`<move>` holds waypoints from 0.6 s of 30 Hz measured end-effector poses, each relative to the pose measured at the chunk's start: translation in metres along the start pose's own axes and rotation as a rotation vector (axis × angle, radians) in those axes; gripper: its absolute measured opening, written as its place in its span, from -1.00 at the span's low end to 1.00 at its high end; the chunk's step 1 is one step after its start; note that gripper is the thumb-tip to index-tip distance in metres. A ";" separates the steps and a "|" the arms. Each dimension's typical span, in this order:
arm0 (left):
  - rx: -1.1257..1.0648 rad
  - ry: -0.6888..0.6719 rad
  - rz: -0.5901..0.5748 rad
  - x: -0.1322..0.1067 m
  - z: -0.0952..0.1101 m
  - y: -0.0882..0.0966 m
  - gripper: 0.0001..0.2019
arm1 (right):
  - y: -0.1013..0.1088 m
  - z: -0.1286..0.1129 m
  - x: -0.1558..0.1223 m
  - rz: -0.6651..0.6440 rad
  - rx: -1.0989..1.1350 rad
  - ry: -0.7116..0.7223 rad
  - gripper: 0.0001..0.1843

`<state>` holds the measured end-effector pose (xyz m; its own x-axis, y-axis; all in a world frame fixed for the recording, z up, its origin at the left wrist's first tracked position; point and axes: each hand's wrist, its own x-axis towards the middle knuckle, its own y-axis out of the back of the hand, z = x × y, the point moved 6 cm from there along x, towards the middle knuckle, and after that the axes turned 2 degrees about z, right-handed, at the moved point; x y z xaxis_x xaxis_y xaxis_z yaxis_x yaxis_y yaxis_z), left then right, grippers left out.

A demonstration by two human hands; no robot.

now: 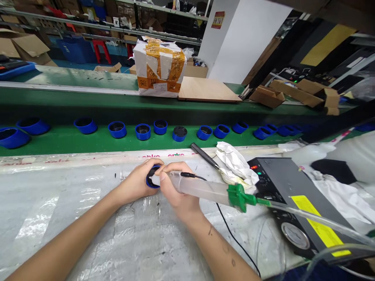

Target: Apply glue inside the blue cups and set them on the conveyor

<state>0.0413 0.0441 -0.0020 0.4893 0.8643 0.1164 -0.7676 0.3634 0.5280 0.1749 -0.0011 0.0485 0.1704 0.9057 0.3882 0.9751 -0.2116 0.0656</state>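
A left hand (141,178) curls its fingers round a blue cup (150,174) near the tabletop (52,187)'s far edge, apparently steadying it for the syringe (206,191) (green-capped) clasped by the right hand (174,197).

Pink lettering, in which "nko" is made out with the first letter unclear, is repeated along the white strip (175,155) at the far edge of the counter (35,187). Dark Chinese characters are printed on the orange tape (154,48) around the white box (142,58), whose small label (160,86) is too fine to be read. No wording can be made out on the pillar's (246,35) red-and-yellow sign (218,20), nor on the grey machine's (295,175) yellow sticker (318,220) or red display (253,167).
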 end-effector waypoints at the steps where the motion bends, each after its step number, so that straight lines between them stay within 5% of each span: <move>1: -0.005 0.015 0.004 0.000 -0.001 0.000 -0.47 | 0.000 0.000 0.001 0.007 0.007 0.001 -0.97; 18: -0.019 0.024 0.025 0.000 0.000 0.000 -0.39 | 0.004 0.007 0.005 0.089 0.091 0.022 -0.94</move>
<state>0.0406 0.0440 -0.0020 0.4599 0.8812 0.1093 -0.7873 0.3478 0.5091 0.1810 0.0050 0.0448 0.2550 0.8764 0.4086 0.9652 -0.2561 -0.0531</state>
